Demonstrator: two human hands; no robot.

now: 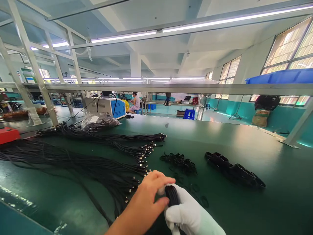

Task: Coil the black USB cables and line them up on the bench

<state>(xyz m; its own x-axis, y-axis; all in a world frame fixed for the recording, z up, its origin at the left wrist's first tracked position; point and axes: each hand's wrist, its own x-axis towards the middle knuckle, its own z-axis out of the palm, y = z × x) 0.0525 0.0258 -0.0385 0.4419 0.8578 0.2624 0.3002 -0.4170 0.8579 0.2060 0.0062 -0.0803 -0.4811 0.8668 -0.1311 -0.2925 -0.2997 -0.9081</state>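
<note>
My left hand point(148, 194), bare, has its fingers and thumb closed round a coiled black cable point(171, 195). My right hand point(192, 213), in a white glove, grips the same coil from below and the right. Both hands hover low over the green table point(244, 147) near its front edge. Just left of my hands lie long bundles of black cables point(97, 163) with metal plug ends pointing right. Beyond my hands lies a heap of small black ties point(179, 161), and to the right a row of finished cable coils point(234, 169).
A white and blue machine point(107, 106) and a clear bag of cables point(99, 120) stand at the far left of the table. A metal shelf rail point(171, 87) runs overhead, holding a blue bin point(281, 76). A seated person point(135, 102) works in the background. A red object point(8, 134) sits at the left edge.
</note>
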